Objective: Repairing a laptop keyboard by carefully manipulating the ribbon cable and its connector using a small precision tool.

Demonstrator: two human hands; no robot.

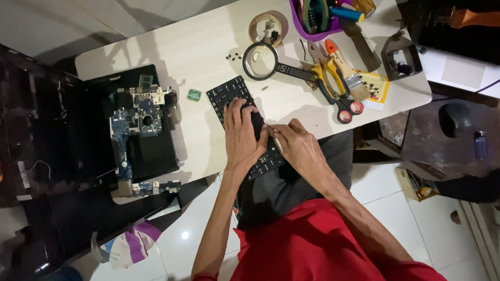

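A black laptop keyboard (227, 95) lies slanted at the near edge of the pale table (208, 47), its lower end overhanging toward my lap. My left hand (241, 134) lies flat on the keyboard's middle, fingers spread and pressing down. My right hand (297, 147) meets it from the right, fingertips pinched at the keyboard's right edge beside the left hand's fingers. Whether it holds a small tool or key there I cannot tell.
An opened laptop base with a blue circuit board (136, 125) sits at the left. A small green chip (194, 94), a magnifying glass (261, 62), tape roll (267, 28), pliers and scissors (333, 86), a brush (350, 73) and a purple tool tray (312, 26) lie beyond.
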